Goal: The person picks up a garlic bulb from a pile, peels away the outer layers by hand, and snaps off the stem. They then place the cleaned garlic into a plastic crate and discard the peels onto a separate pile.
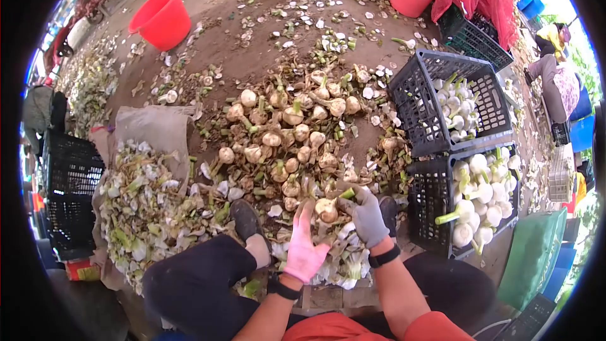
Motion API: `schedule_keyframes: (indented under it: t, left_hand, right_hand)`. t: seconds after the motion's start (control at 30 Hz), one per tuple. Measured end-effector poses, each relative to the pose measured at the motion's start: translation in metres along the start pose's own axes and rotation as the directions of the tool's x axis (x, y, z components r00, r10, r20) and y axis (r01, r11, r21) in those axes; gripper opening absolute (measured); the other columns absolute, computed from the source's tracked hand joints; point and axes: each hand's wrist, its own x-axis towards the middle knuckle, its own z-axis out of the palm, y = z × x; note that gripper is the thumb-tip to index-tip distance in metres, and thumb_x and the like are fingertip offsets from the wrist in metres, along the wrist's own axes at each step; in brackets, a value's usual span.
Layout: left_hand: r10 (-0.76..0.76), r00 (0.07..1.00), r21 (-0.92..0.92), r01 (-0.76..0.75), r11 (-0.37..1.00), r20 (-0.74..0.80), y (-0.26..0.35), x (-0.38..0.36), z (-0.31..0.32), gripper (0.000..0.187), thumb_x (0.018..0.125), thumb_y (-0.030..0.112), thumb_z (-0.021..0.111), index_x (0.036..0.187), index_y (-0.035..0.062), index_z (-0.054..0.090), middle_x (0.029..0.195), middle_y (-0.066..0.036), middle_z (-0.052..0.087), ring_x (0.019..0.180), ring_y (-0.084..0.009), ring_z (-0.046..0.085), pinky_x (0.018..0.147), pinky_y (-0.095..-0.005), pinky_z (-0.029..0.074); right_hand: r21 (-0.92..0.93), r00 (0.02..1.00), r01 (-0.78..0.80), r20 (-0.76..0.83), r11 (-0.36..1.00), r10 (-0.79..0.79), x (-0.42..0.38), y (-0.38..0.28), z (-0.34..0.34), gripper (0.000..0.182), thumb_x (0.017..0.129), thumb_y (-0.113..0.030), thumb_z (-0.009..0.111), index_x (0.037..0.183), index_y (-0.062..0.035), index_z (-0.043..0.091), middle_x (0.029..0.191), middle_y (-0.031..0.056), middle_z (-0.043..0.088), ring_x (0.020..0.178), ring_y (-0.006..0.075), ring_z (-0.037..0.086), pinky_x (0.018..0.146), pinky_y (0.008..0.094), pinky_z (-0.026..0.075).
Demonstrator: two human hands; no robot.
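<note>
My right hand [367, 216], in a grey glove, is closed on the short green stem of a garlic bulb [326, 210]. The bulb is yellowish white and points toward my left hand. Held upright just left of it, my left hand [305, 247] wears a pinkish glove, its fingers stretched out and the thumb apart. Beyond both hands lies a pile of untrimmed garlic [293, 115] on the soil, with brown skins and cut stems among it. Pale peeled skins [344, 259] cover the ground below my hands, between my shoes.
On the right, a black crate [432, 199] holds cleaned white garlic, and another crate [413, 110] behind it holds more. A large heap of skins [145, 208] lies at left beside stacked black crates [74, 167]. Red buckets [165, 19] stand farther back. Other people sit at both edges.
</note>
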Motion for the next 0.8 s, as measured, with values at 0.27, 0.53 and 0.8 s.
schedule_keyframes:
  t: [0.27, 0.53, 0.8]
  left_hand:
    - [0.297, 0.947, 0.016, -0.297, 0.955, -0.124, 0.050, -0.040, -0.009, 0.067, 0.063, -0.010, 0.061, 0.128, 0.0021, 0.051, 0.130, -0.018, 0.049, 0.121, -0.0319, 0.049, 0.104, -0.0347, 0.039]
    - [0.392, 0.906, 0.039, -0.391, 0.920, -0.163, 0.075, -0.066, -0.020, 0.066, 0.061, -0.006, 0.072, 0.123, 0.0017, 0.053, 0.120, -0.014, 0.055, 0.114, -0.0287, 0.053, 0.099, -0.0359, 0.042]
    - [0.092, 0.993, -0.576, -0.035, 0.817, 0.071, 0.083, -0.071, -0.037, 0.060, 0.077, 0.001, 0.072, 0.131, 0.0016, 0.045, 0.122, -0.009, 0.054, 0.113, -0.0192, 0.053, 0.097, -0.0309, 0.044]
  right_hand:
    - [0.482, 0.996, 0.080, -0.004, 0.872, -0.089, -0.085, -0.021, 0.039, 0.043, 0.092, -0.013, 0.061, 0.129, 0.0026, 0.048, 0.113, 0.0099, 0.063, 0.102, 0.0148, 0.059, 0.089, 0.0256, 0.047]
    - [0.209, 0.962, 0.267, -0.111, 0.941, -0.248, -0.130, -0.041, 0.053, 0.033, 0.096, -0.014, 0.057, 0.124, 0.0032, 0.054, 0.109, 0.0066, 0.064, 0.099, 0.0108, 0.058, 0.087, 0.0246, 0.047]
    - [-0.119, 0.892, 0.430, -0.093, 0.895, -0.442, -0.142, -0.045, 0.046, 0.025, 0.090, 0.002, 0.053, 0.114, 0.0040, 0.059, 0.093, 0.0061, 0.066, 0.086, 0.0097, 0.059, 0.079, 0.0243, 0.046]
